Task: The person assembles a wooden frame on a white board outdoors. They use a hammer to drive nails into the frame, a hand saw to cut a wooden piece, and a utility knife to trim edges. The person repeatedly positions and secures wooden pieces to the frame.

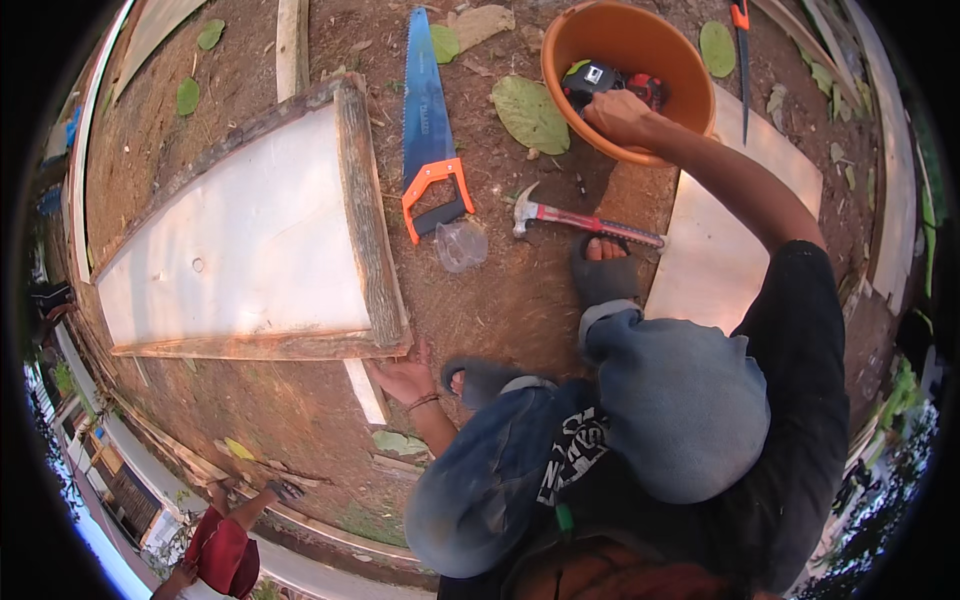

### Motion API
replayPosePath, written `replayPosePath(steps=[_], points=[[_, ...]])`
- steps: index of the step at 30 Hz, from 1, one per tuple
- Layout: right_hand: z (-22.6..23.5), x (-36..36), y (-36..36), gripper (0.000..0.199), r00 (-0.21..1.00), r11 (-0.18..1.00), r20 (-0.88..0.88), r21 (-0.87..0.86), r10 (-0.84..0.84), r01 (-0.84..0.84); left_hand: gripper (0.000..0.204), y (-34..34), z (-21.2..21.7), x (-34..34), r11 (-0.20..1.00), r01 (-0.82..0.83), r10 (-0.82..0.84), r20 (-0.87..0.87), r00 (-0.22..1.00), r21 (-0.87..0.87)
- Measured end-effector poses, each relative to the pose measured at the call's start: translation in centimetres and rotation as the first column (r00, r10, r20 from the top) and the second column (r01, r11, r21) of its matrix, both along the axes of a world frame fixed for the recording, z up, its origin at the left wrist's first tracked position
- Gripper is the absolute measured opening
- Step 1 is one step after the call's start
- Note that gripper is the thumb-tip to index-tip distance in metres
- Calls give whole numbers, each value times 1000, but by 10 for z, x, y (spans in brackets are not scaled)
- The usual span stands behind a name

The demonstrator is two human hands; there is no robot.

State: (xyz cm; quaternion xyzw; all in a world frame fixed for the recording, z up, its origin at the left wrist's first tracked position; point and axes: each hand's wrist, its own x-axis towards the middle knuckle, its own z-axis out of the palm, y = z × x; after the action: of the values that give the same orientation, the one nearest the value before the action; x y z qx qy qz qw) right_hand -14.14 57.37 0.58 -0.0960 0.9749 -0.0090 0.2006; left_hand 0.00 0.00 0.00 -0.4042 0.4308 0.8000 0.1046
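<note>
- Head view: the right hand (pixel 618 115) reaches over the near rim of the orange bucket (pixel 688 75), fingers partly hidden; I cannot tell whether they grip the tape measure (pixel 590 80).
- It sits by the bucket's left wall, black, boxy, pale-labelled.
- Left hand (pixel 405 382): fingers apart, by the near right corner of the white, bark-edged panel (pixel 240 230).

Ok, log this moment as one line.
left hand: near framed panel's corner | right hand: inside orange bucket, by black item | nearby: handsaw, hammer
</note>
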Motion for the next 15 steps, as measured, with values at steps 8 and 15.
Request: replayPosePath(steps=[8,15], points=[[90,19,6,13,941,788,-91,-577,-325,216,47,9,12,49,855,13,-10,9,1000,-518],[133,59,-194,11,873,440,484,-799,65,410,25,92,76,13,881,381,-457,-290,841,-281]])
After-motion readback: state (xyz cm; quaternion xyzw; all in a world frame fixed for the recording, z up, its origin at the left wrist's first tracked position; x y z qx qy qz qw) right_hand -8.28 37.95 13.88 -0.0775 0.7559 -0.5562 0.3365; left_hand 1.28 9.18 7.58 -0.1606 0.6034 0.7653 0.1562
